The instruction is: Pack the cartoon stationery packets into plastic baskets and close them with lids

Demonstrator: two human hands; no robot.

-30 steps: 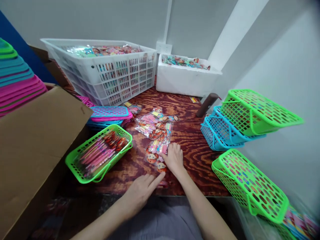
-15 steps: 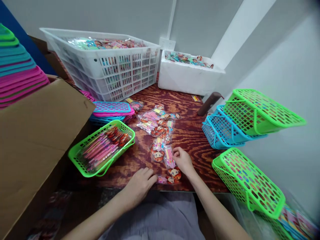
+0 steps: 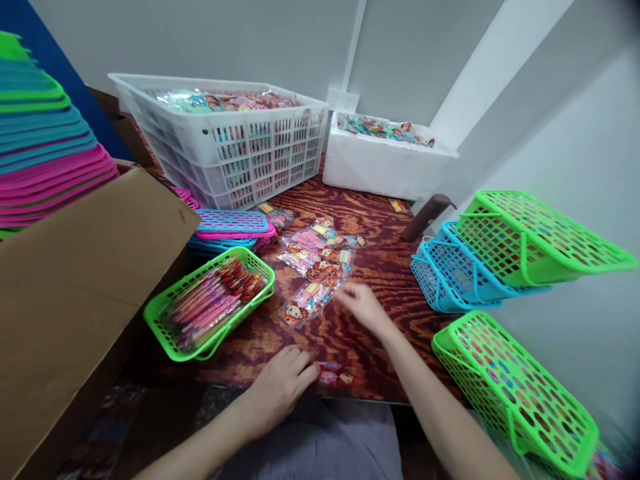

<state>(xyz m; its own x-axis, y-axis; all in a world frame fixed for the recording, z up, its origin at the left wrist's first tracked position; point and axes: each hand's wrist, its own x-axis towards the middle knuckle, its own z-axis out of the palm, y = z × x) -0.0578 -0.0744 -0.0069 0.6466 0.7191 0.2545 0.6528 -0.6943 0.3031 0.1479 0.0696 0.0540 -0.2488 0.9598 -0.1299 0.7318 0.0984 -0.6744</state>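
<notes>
My left hand (image 3: 284, 379) rests at the table's near edge, fingers curled and thumb against a small stack of pink cartoon-printed packets (image 3: 331, 377). Their ends stick out to the right of the thumb. Above and to the right, my right hand (image 3: 364, 305) is bent over the table, its fingertips blurred by motion. They are by the edge of a clear packet (image 3: 310, 297) with yellow sticks and a brown-haired cartoon face; whether they touch it is unclear. Behind it lies a loose pile of similar packets (image 3: 320, 247). A green basket (image 3: 167, 330) at left holds many packets standing on edge.
A white crate (image 3: 200, 143) and a foam box (image 3: 385, 163), both full of packets, stand at the back. Blue baskets (image 3: 440, 267) and green baskets (image 3: 515, 387) are stacked at right, near a brown bottle (image 3: 425, 217). A cardboard box (image 3: 90, 267) fills the left.
My right hand has moved up and away from the pink packet it was at. Now that packet appears by my left hand, and the yellow-stick packet has turned and shifted left.
</notes>
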